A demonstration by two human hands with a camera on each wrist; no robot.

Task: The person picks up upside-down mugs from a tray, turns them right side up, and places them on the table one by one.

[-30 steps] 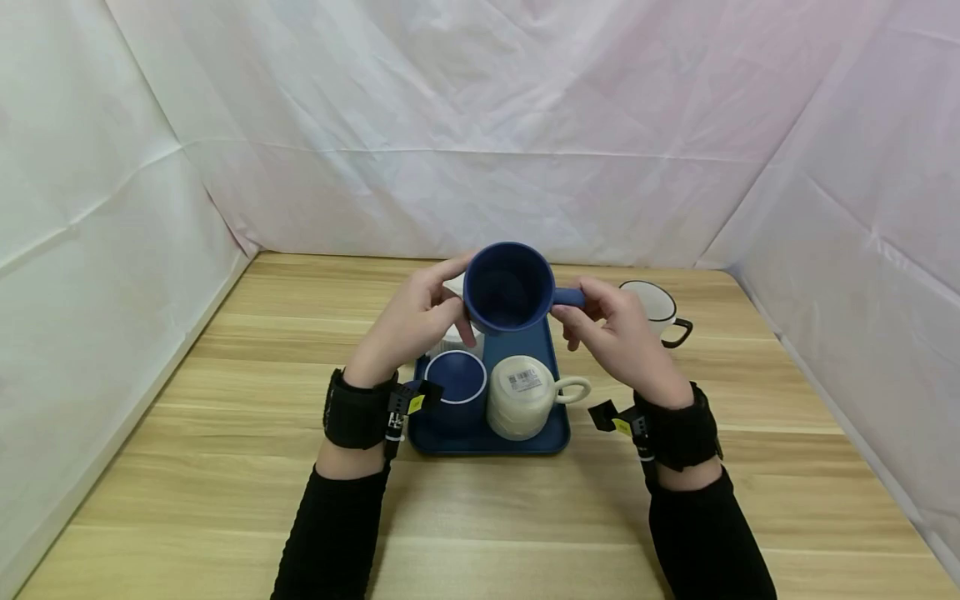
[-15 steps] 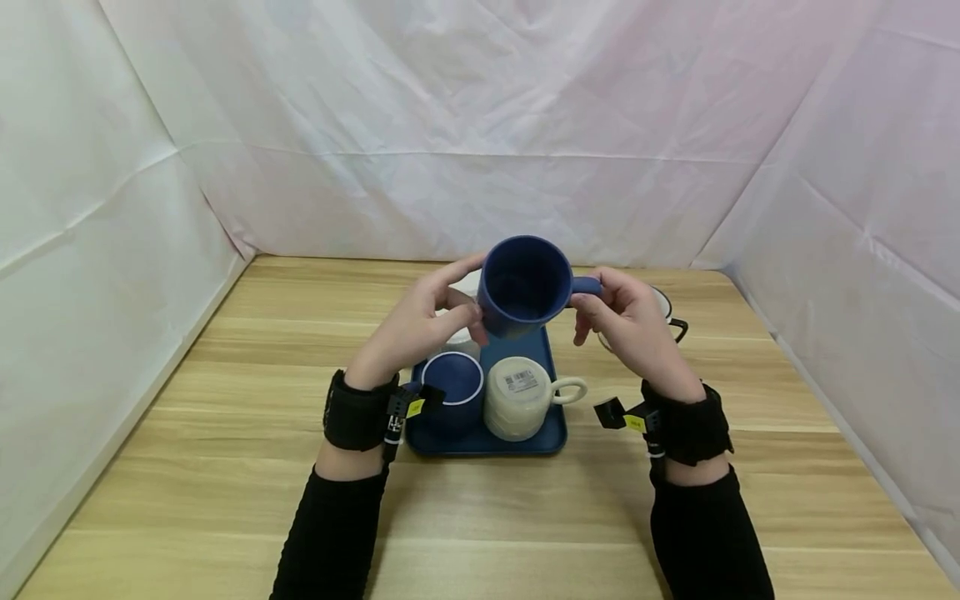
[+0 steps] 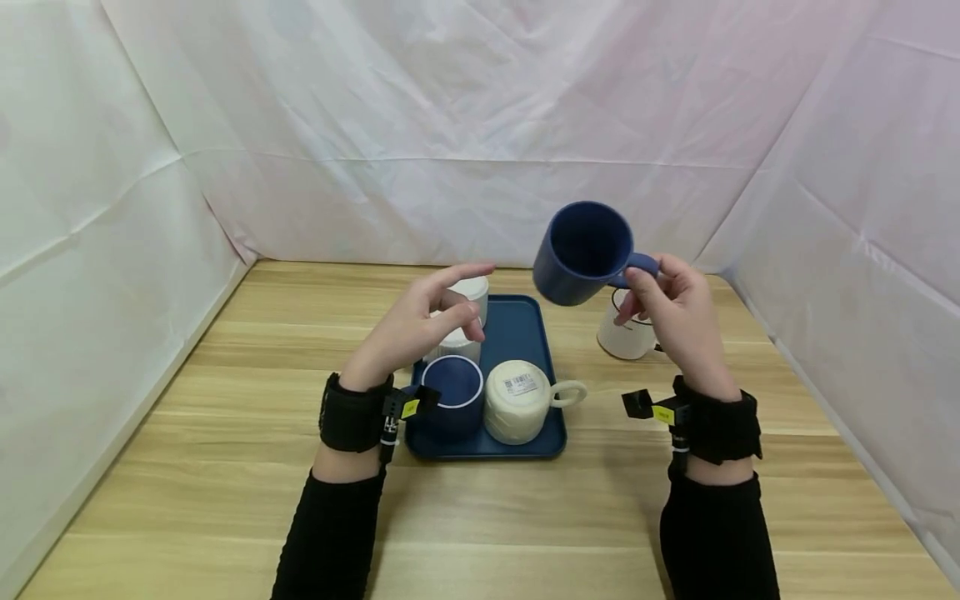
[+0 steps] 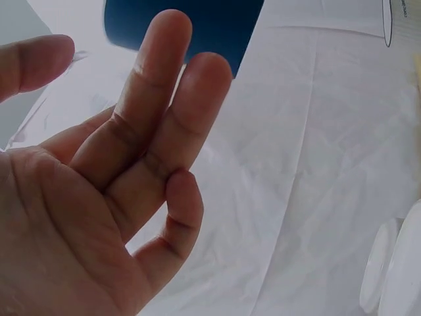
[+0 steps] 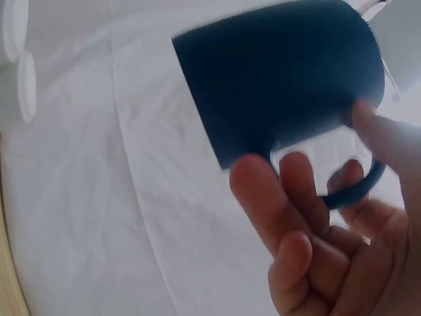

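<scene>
My right hand (image 3: 671,296) holds a dark blue mug (image 3: 581,252) by its handle, lifted in the air to the right of the tray and tipped with its mouth toward me. The right wrist view shows the mug (image 5: 279,82) with my fingers (image 5: 283,217) curled at its handle. My left hand (image 3: 431,321) hovers over the blue tray (image 3: 517,329) with fingers relaxed and holds nothing; its fingers (image 4: 158,125) are loosely spread. On the tray stand a blue mug with a white rim (image 3: 452,396), a cream mug upside down (image 3: 521,398), and white cups (image 3: 465,312) behind my left hand.
A white mug with a dark rim (image 3: 626,333) stands on the wooden table (image 3: 225,400) right of the tray, under the lifted mug. White sheeting (image 3: 112,208) walls in the table on three sides.
My left hand has let go of the dark blue mug. My right hand has carried the mug up and to the right, away from over the tray.
</scene>
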